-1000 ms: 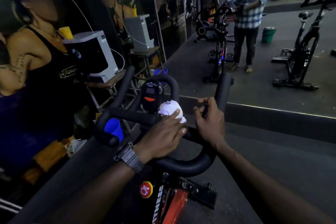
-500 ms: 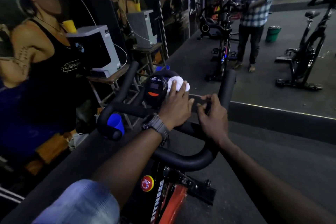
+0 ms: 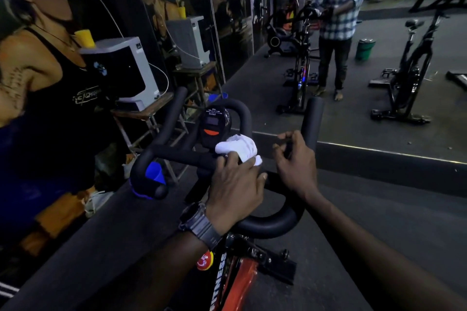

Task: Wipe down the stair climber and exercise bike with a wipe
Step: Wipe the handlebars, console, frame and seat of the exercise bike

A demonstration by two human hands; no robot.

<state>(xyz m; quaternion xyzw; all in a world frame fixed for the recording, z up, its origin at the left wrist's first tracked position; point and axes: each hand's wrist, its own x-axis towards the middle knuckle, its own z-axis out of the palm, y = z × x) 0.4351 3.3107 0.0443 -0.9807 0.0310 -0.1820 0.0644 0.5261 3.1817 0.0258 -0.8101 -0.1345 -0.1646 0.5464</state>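
Note:
The exercise bike's black handlebar (image 3: 267, 225) fills the middle of the view, with its small console (image 3: 213, 124) at the centre. My left hand (image 3: 235, 189), a watch on its wrist, holds a bunched white wipe (image 3: 237, 148) against the crossbar just right of and below the console. My right hand (image 3: 295, 166) has its fingers curled round the bar below the right upright grip (image 3: 313, 118). The red and black frame (image 3: 235, 283) shows below my arms. No stair climber is visible.
A mirror ahead reflects a person in a checked shirt (image 3: 338, 7), another bike (image 3: 409, 78) and a green bin (image 3: 365, 48). At the left, a white appliance (image 3: 121, 70) sits on a wooden stand before a wall poster. A blue cup (image 3: 155, 173) is near the left grip.
My left hand has drawn the wipe back down from the console's right side to the crossbar below it. My right hand stays on the right bar.

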